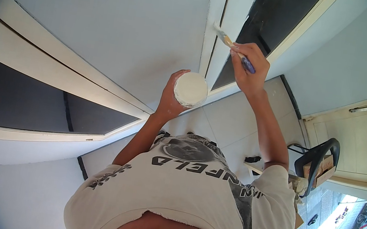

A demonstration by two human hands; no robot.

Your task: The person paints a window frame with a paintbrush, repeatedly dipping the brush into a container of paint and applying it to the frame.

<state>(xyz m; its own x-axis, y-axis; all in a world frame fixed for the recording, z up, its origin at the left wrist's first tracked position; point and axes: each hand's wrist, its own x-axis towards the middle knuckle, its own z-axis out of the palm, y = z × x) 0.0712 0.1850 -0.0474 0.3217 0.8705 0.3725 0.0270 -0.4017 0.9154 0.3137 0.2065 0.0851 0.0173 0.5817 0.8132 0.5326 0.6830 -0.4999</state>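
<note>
My right hand is closed around the handle of a paintbrush. Its bristles, coated in white, point up and left and lie over the pale window frame; whether they touch it I cannot tell. Lower and to the left, my left hand grips a round tub of white paint by its side. The tub is held with its opening facing up, and white smears mark its rim. The fingers on its far side are partly hidden.
A dark glass pane sits right of the brush. Pale blue wall fills the upper left, with another framed dark pane below. To the right stand a black chair holding a cardboard box and a cream door.
</note>
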